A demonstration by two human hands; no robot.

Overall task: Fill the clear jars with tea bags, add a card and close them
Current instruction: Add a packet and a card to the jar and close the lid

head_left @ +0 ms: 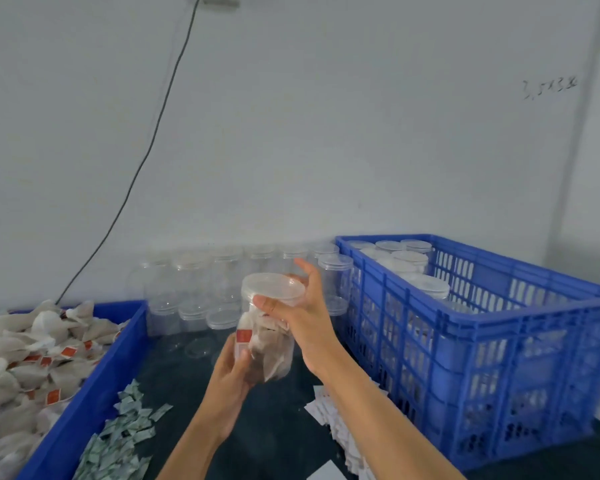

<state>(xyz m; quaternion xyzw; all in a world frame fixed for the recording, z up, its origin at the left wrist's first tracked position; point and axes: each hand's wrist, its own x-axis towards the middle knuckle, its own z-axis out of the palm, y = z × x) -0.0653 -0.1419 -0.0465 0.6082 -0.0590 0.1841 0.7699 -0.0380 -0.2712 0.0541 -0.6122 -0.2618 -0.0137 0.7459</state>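
Step in hand, as I judge it: closing. I hold the jar (269, 344) above the worktop (274, 427), tilted, between the tray (94, 386) of tea bags (21, 355) and the crate (499, 348). My left hand (227, 379) has its grip curled round the jar's lower part. My right hand (300, 306) has thumb and fingers pinching the rim of the lid (272, 287), which sits on the jar mouth; whether it is fully seated I cannot tell. The jar holds tea bags and a red-tagged item against its wall; whether that is the card I cannot tell.

Next move calls for: left grip firm to stop the jar turning, right hand turning or pressing the lid home. Closed jars (413, 268) stand in the crate, the probable destination. Empty jars (194, 289) line the wall behind.
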